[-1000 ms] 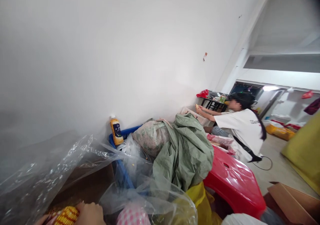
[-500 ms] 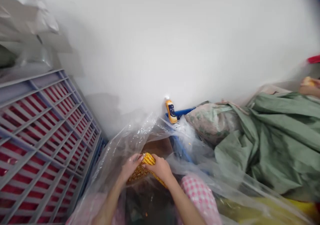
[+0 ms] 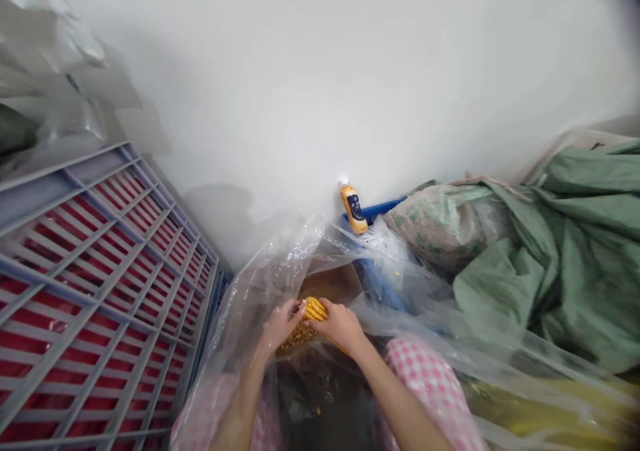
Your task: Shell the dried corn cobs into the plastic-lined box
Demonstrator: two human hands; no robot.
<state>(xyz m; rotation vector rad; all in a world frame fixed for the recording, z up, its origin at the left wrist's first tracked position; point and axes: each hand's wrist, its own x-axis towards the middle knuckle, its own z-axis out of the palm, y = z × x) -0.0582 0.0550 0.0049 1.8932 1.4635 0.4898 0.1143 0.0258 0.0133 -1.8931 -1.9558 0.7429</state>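
Observation:
A yellow ear of corn [image 3: 316, 308] is held between my two hands over a box. My right hand [image 3: 343, 325] is closed round the ear, and part of the ear shows below the palm. On the other side, my left hand [image 3: 281, 325] has its fingers curled and the thumb pressed against the ear's kernels. Loose corn kernels [image 3: 297, 337] lie beneath the hands. Around them rises the brown cardboard wall [image 3: 334, 281] of the box, with a clear plastic sheet [image 3: 260, 271] draped about it.
Stacked plastic crates [image 3: 120, 264] with red contents stand at left. An orange bottle [image 3: 355, 208] is at the corner of a blue crate [image 3: 383, 209]. Green cloth sacking [image 3: 530, 264] and a patterned bag [image 3: 440, 221] lie at right. A white wall [image 3: 325, 71] stands behind.
The view has shifted, so the hands and box appear farther right. Both hands still hold the ear of corn. Another person's hand at the far right has left the view.

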